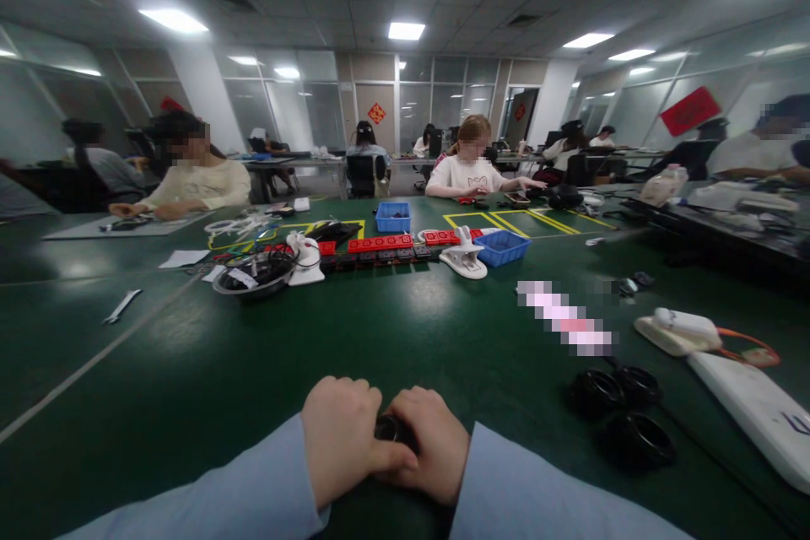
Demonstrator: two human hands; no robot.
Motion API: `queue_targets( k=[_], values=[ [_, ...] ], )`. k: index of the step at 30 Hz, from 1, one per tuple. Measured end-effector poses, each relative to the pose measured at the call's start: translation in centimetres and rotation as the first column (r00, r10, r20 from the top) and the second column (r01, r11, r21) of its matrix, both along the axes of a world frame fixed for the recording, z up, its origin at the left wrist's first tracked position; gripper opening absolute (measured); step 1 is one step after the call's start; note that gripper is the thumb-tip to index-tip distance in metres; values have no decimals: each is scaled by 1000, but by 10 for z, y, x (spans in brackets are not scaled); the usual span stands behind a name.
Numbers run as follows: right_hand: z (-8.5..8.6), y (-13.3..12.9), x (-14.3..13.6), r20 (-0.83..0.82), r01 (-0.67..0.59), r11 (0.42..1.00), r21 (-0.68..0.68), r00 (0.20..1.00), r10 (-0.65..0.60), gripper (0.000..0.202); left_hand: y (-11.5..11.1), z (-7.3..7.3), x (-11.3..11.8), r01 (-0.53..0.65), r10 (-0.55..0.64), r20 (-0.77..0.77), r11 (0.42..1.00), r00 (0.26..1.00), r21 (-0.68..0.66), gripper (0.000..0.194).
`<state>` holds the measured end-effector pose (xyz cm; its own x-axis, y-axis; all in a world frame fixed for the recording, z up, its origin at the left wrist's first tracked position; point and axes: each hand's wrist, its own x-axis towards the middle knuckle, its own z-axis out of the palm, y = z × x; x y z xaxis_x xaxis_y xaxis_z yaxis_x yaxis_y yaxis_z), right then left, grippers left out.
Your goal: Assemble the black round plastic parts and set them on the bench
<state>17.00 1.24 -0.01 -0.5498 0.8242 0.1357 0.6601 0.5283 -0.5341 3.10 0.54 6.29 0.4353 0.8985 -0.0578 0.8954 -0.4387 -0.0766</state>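
Observation:
Low in the middle of the head view, my left hand (342,439) and my right hand (434,439) are closed around one black round part (388,428). Only its top shows between them; the fingers hide the rest. My left thumb lies across the near side of the part. Both hands are just above or on the green table (253,371); which one cannot be told. To the right of my right hand lie several black rings, among them a front one (639,440) and a back left one (596,391).
Farther back are a metal bowl (244,291) of cables, a row of red and black parts (380,245), two blue bins (393,224) and a white clamp (465,260). A wrench (122,306) lies left, a white power bank-like slab (753,413) right. People sit across the table.

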Motion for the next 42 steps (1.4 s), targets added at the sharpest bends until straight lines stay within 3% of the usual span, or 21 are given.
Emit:
queue_targets(
  k=[3, 6, 9, 12, 22, 26, 33, 42],
  values=[
    [2, 0, 1, -16, 2, 999, -32, 1000, -3, 40, 3, 13, -9, 69, -68, 87, 998, 994, -7, 51],
    [2, 1, 1, -17, -21, 999, -30, 1000, 21, 40, 4, 26, -17, 351, -316, 264, 931, 911, -99, 23],
    [1, 3, 1, 1, -66, 998, -11, 998, 66, 37, 4, 31, -21, 552, -448, 401, 811, 799, -194, 28],
    [3, 3, 0, 45, -100, 994, -38, 994, 102, 37, 4, 30, -21, 582, -457, 412, 772, 788, -257, 35],
    [8, 1, 0, 68, -118, 991, -71, 990, 123, 38, 6, 25, -19, 573, -426, 436, 765, 793, -293, 37],
    [6, 0, -1, 88, -103, 993, -55, 990, 108, 39, 4, 21, -17, 537, -411, 404, 797, 817, -276, 28],
    [5, 0, -1, 22, -102, 993, -59, 994, 103, 44, -3, 14, -13, 411, -346, 278, 884, 896, -225, 24],
    [2, 0, -2, 3, -90, 996, -10, 996, 90, 38, -16, 11, 2, 96, -60, 156, 967, 986, -235, 13]
  ],
)
